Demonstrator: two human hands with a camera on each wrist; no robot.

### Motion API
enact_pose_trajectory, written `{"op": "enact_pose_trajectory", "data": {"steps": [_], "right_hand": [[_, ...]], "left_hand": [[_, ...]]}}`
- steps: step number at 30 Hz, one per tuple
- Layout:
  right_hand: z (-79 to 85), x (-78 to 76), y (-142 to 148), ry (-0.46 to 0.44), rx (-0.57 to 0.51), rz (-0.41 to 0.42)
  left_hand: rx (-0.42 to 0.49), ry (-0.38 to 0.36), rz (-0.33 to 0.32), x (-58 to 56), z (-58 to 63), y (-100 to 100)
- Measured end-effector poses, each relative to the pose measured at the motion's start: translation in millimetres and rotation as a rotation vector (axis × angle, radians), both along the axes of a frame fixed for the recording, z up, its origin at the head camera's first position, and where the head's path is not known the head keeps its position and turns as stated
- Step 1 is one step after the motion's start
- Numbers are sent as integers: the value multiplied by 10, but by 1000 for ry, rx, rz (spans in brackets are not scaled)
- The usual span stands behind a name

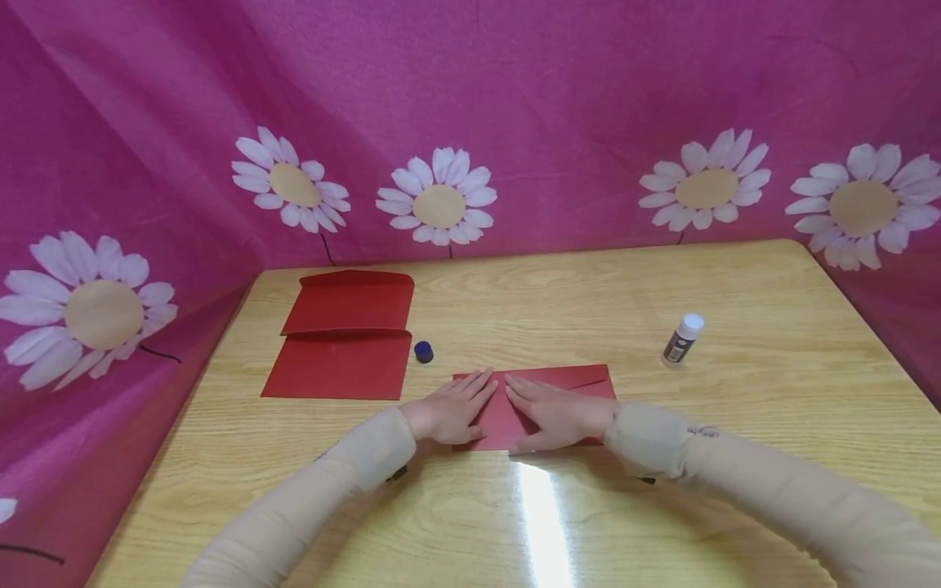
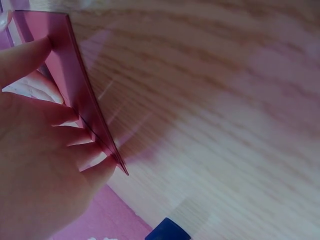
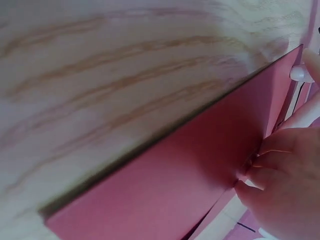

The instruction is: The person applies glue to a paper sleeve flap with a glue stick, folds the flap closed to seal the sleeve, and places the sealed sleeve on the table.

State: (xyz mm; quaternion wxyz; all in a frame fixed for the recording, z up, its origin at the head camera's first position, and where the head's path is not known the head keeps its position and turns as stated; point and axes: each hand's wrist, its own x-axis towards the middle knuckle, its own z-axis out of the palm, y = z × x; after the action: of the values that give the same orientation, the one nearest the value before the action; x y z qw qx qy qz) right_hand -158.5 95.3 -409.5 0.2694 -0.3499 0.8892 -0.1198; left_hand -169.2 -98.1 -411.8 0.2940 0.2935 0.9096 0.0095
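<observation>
Magenta cloth [image 1: 566, 98] with white-petalled flowers [image 1: 439, 206] — located beyond the far, left and right edges of the wooden table [image 1: 544, 310].

Both sleeved arms [image 1: 768, 478] angle inward, hands [image 1: 452, 411] palm-down and near each other, fingers [image 1: 524, 387] extended.

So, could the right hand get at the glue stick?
Probably yes: nothing stands between the right hand and the glue stick, though that hand would first have to leave the red envelope.
</observation>
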Motion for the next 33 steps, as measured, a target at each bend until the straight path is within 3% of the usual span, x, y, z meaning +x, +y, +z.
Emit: {"op": "enact_pose_trajectory", "data": {"steps": [5, 15, 33], "right_hand": [[-5, 1, -6, 10, 40, 15], [-53, -45, 194, -51, 3, 11], [-135, -48, 605, -2, -96, -28]], "left_hand": [[7, 10, -8, 5, -11, -19], [9, 18, -28, 7, -14, -14], [27, 36, -44, 13, -12, -49]]}}
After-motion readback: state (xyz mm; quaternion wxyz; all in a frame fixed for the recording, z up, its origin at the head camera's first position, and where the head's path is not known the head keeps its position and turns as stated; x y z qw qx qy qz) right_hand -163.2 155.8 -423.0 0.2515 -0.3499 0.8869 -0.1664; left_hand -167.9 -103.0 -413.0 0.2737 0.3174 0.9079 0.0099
